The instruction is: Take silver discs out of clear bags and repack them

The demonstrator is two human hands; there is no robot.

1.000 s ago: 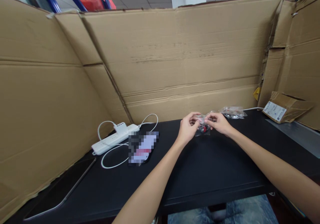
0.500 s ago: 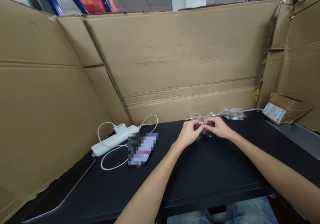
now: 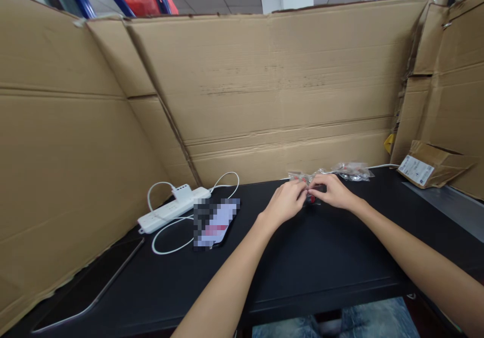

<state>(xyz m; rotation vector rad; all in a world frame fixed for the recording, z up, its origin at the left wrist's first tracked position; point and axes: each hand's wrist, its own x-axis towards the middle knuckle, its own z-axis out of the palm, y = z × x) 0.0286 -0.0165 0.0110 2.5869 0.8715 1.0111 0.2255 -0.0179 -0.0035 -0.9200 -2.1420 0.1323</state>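
Observation:
My left hand (image 3: 288, 200) and my right hand (image 3: 333, 193) meet near the back of the black table, fingertips pinched close together. Between them is a small clear plastic bag (image 3: 312, 200) with red and dark bits in it; the fingers cover much of it. Both hands are closed on this bag. Just behind the fingers lie more clear bags with red bits (image 3: 298, 177), close to the cardboard wall. To the right of these rests another crinkled clear bag (image 3: 354, 172).
A white power strip (image 3: 176, 209) with looping white cables lies at left, beside a blurred phone (image 3: 218, 224). A dark tablet-like slab (image 3: 91, 285) is at the left edge. An opened cardboard box (image 3: 434, 164) stands at right. Cardboard walls (image 3: 287, 86) enclose the table.
My left hand has rolled over, its back now facing up more and its fingers closer over the bag. The right hand stays almost in place, its fingertips slightly shifted.

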